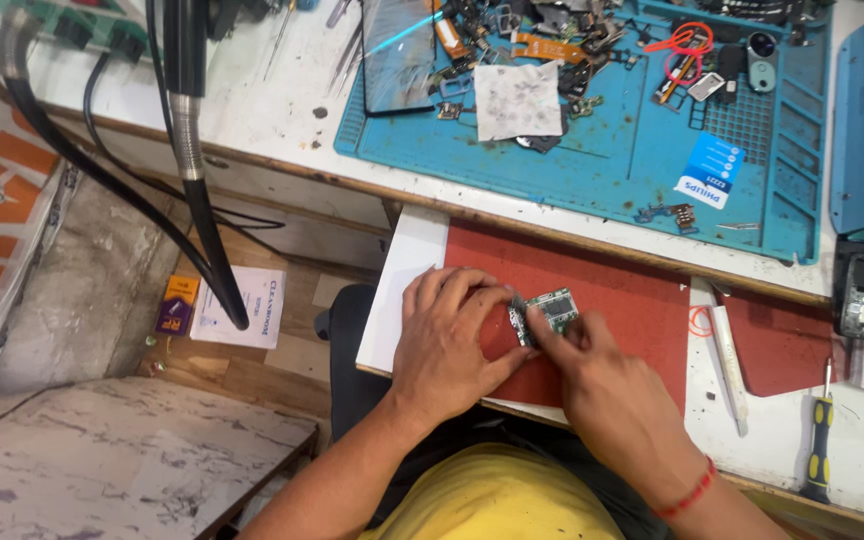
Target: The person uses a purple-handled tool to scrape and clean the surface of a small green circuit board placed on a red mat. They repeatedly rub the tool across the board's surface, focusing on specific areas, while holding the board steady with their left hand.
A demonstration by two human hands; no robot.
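at nine o'clock a thick black hose (197,200) hangs down past the bench edge, with a white card (242,305) on the floor below it. moving in, the left hand (447,335) lies flat on the red mat (612,300), fingers curled toward the middle, fingertips pressing against a small green circuit board (555,308) and the metal piece beside it. the right hand (607,385) comes in from five o'clock, thumb and forefinger pinching the board's near edge; both hands are closed lightly on it, not clenched. the board sits at the centre of the mat, just above the two hands.

it looks light, stiff and thin, likely fragile on its faces, so the bare edges seem the safest place to hold it.

at twelve o'clock a blue work mat (592,160) on the white bench carries loose phone parts, a grey cloth (517,100) and a red loop of wire (687,42). at three o'clock lie a white pen-like tool (730,365) and a screwdriver (820,440) with a yellow and black handle. the room is a cramped, cluttered repair bench.
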